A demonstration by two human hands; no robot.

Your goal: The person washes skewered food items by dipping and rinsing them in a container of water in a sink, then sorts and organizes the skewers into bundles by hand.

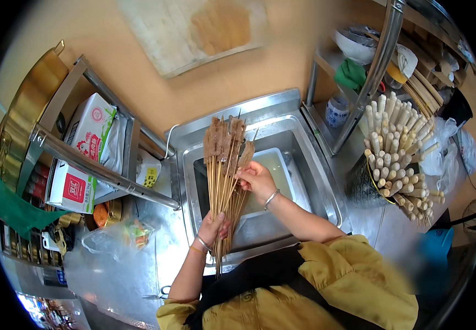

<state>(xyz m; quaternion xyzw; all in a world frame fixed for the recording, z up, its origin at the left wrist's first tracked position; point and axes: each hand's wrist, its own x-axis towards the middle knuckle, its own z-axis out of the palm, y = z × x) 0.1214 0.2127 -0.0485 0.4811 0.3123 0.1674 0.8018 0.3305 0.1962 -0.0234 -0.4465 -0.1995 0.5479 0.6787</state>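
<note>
Partly hidden, skewers [218, 184] in left hand [212, 229]

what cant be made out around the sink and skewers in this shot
Head view:
Exact count of skewers: they overlap.
Palm of the left hand: hidden by its curled fingers.
Left side of the white tray: behind the skewers.
Fine print on the carton: too small.

head-worn | faces forward, down | close above left hand [214, 229], right hand [258, 182], sink [314, 165]
</note>
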